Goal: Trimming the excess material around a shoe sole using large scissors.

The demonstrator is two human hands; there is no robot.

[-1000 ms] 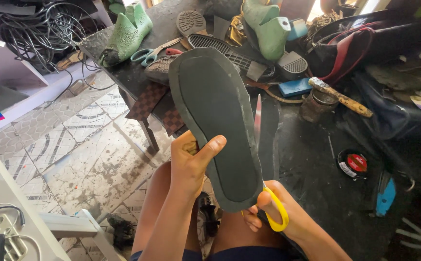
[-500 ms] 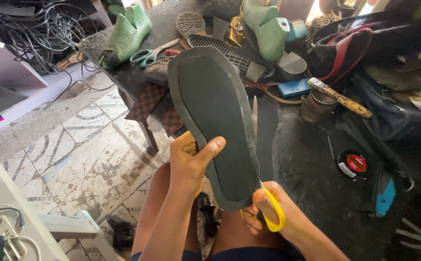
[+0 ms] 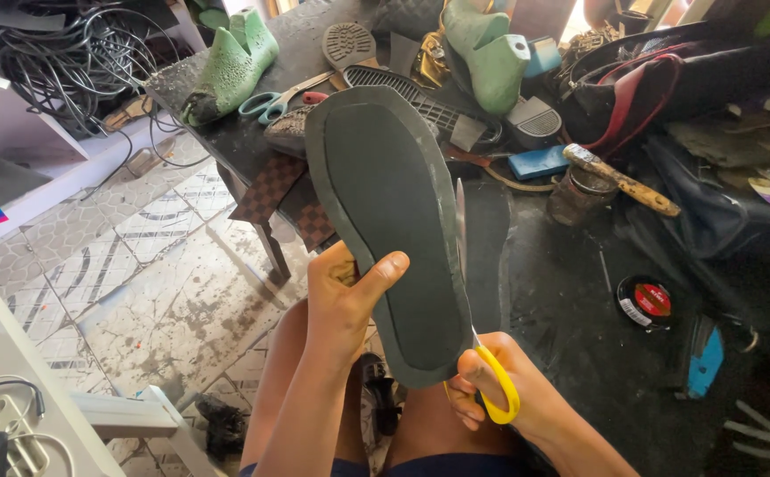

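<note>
A dark grey shoe sole (image 3: 385, 212) stands upright in front of me, with a paler strip around its edge. My left hand (image 3: 345, 296) grips its lower left side, thumb across the face. Low at the sole's right edge, my right hand (image 3: 500, 393) holds yellow-handled scissors (image 3: 482, 353). Their blades point up along that right edge.
A dark workbench (image 3: 570, 291) holds green shoe lasts (image 3: 230, 66), teal scissors (image 3: 270, 102), other soles (image 3: 350, 42), a hammer (image 3: 619, 181), a round polish tin (image 3: 650, 300) and bags. Tangled cables (image 3: 58, 62) lie upper left. Patterned floor tiles (image 3: 138, 274) spread below.
The scissors and my right hand have shifted slightly along the sole's lower right edge. The sole has stayed almost still in my left hand.
</note>
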